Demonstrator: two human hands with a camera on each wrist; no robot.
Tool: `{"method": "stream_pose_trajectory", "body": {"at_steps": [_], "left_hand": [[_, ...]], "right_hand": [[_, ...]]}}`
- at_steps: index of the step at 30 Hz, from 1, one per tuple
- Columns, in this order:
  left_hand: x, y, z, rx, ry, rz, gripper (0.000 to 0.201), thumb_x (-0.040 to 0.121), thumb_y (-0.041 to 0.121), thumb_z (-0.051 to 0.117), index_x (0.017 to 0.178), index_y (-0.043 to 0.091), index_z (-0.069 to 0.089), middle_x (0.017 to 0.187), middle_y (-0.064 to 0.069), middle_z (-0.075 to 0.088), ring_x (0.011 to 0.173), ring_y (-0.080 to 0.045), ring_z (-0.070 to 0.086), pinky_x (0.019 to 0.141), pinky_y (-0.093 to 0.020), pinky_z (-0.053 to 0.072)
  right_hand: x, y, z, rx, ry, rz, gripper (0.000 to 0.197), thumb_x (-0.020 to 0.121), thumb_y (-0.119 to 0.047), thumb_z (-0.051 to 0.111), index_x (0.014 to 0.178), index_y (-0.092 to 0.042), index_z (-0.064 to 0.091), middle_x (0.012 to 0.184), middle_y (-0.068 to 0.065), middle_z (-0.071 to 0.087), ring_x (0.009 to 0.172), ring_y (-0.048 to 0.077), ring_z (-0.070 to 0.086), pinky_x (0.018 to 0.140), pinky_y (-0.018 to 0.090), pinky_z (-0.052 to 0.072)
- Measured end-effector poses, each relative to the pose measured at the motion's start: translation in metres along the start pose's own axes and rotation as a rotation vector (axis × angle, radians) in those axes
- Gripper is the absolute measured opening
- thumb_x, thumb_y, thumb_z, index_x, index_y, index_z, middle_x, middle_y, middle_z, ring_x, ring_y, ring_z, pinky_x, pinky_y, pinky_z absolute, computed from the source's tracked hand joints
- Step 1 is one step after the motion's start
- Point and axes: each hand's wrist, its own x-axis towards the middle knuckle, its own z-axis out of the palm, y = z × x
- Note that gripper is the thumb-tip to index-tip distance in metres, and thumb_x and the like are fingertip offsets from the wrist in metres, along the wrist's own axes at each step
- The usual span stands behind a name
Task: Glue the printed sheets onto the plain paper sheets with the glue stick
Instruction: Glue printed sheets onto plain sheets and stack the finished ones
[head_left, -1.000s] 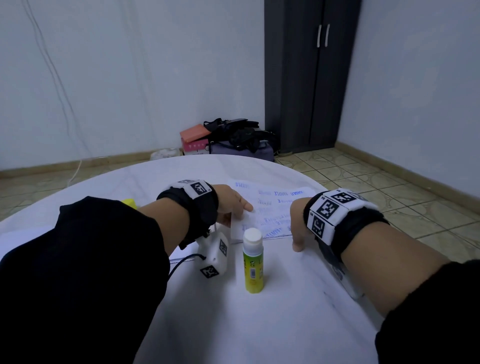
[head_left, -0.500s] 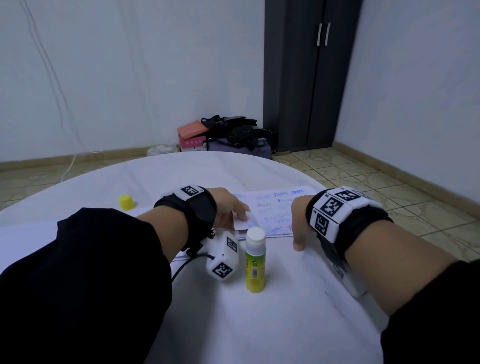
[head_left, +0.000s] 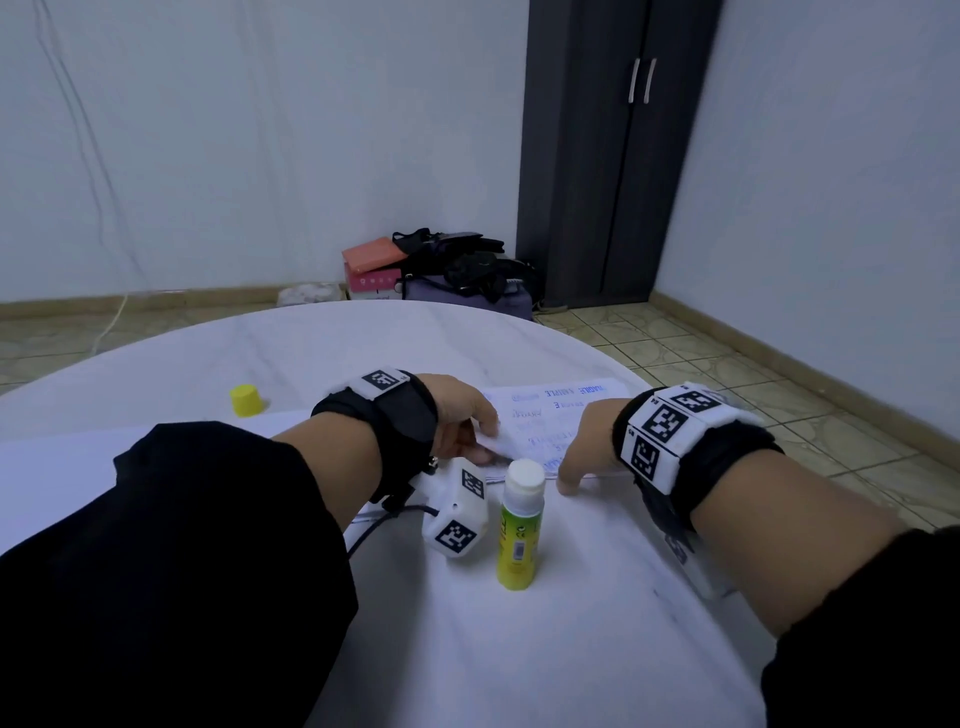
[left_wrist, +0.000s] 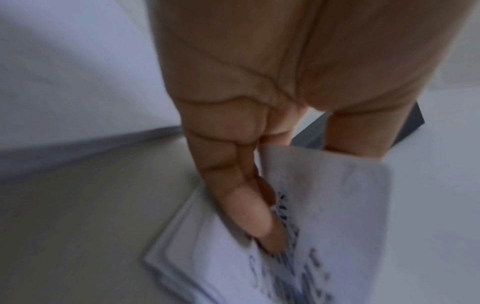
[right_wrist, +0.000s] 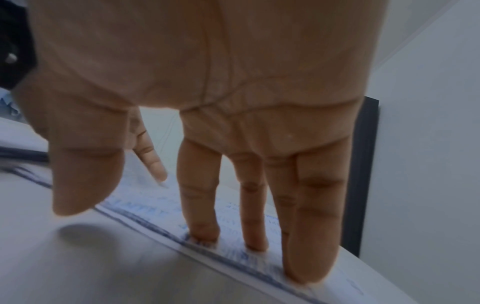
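Note:
A stack of printed sheets with blue text lies on the round white table. My left hand pinches the near left corner of the top printed sheet and holds it lifted off the stack. My right hand rests on the stack's near edge with straight fingertips pressing the paper. The yellow-green glue stick stands upright and uncapped just in front of both hands. Its yellow cap sits to the far left. A plain sheet lies under my left forearm.
The table's curved edge runs close behind and to the right of the sheets. A white marker cube hangs from my left wrist beside the glue stick. Boxes and bags lie on the floor by a dark cabinet.
My left hand went from lying flat on the printed sheet to pinching its corner and lifting it. The right hand stayed pressed on the stack. The view dropped slightly, showing the yellow cap.

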Motion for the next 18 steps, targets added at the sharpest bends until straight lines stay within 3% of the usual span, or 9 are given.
{"method": "stream_pose_trajectory", "body": {"at_steps": [2, 4, 7, 10, 12, 16, 18], "left_hand": [[0.0002, 0.0004, 0.0013, -0.027, -0.002, 0.014, 0.017, 0.088, -0.005, 0.053, 0.105, 0.001, 0.053, 0.088, -0.014, 0.057, 0.065, -0.029, 0.061, 0.063, -0.036, 0.056], [0.0009, 0.0014, 0.0019, -0.036, -0.008, 0.05, 0.023, 0.09, -0.004, 0.052, 0.109, 0.006, 0.059, 0.099, -0.011, 0.055, 0.077, -0.029, 0.059, 0.065, -0.04, 0.053], [0.0027, 0.0017, 0.0047, -0.004, -0.028, 0.067, 0.036, 0.089, -0.01, 0.05, 0.117, 0.008, 0.062, 0.105, -0.008, 0.048, 0.094, -0.034, 0.057, 0.064, -0.044, 0.054], [0.0026, 0.0006, 0.0064, 0.007, -0.06, 0.063, 0.026, 0.089, -0.009, 0.052, 0.109, 0.003, 0.063, 0.091, -0.01, 0.055, 0.074, -0.029, 0.06, 0.051, -0.034, 0.056], [0.004, 0.0004, 0.0052, -0.002, -0.082, 0.053, 0.022, 0.09, -0.01, 0.05, 0.104, 0.001, 0.062, 0.089, -0.013, 0.058, 0.069, -0.028, 0.061, 0.05, -0.033, 0.056], [0.0066, -0.0003, 0.0003, -0.019, -0.092, 0.044, 0.037, 0.091, -0.016, 0.04, 0.123, -0.006, 0.054, 0.091, -0.015, 0.058, 0.061, -0.028, 0.065, 0.044, -0.031, 0.056], [0.0073, -0.0009, -0.0024, -0.02, -0.101, 0.044, 0.042, 0.092, -0.016, 0.037, 0.13, -0.004, 0.051, 0.093, -0.014, 0.06, 0.053, -0.027, 0.066, 0.05, -0.033, 0.057]], "right_hand": [[0.0003, -0.0013, -0.0001, 0.006, -0.009, 0.007, 0.032, 0.081, -0.033, 0.068, 0.103, -0.014, 0.056, 0.084, 0.003, 0.054, 0.08, 0.019, 0.052, 0.059, 0.023, 0.04], [0.0014, -0.0018, 0.0002, 0.029, -0.009, 0.018, 0.032, 0.08, -0.033, 0.07, 0.1, -0.013, 0.055, 0.092, 0.004, 0.055, 0.084, 0.021, 0.052, 0.07, 0.025, 0.043], [0.0022, -0.0021, 0.0005, 0.043, -0.02, 0.035, 0.037, 0.079, -0.033, 0.071, 0.106, -0.012, 0.056, 0.096, 0.005, 0.055, 0.085, 0.021, 0.053, 0.072, 0.026, 0.043], [0.0018, -0.0006, 0.0005, 0.052, -0.028, 0.049, 0.034, 0.077, -0.033, 0.072, 0.099, -0.013, 0.056, 0.095, 0.005, 0.057, 0.084, 0.022, 0.054, 0.071, 0.026, 0.044], [0.0006, 0.0009, 0.0003, 0.054, -0.03, 0.051, 0.031, 0.077, -0.033, 0.072, 0.093, -0.013, 0.053, 0.09, 0.005, 0.057, 0.084, 0.022, 0.054, 0.066, 0.025, 0.044], [-0.0009, 0.0012, -0.0009, 0.052, -0.018, 0.054, 0.028, 0.077, -0.031, 0.072, 0.074, -0.013, 0.051, 0.07, 0.001, 0.05, 0.081, 0.022, 0.053, 0.055, 0.023, 0.038], [-0.0016, 0.0012, -0.0013, 0.048, -0.017, 0.046, 0.032, 0.078, -0.031, 0.072, 0.068, -0.014, 0.046, 0.07, 0.001, 0.049, 0.081, 0.022, 0.053, 0.055, 0.023, 0.038]]}}
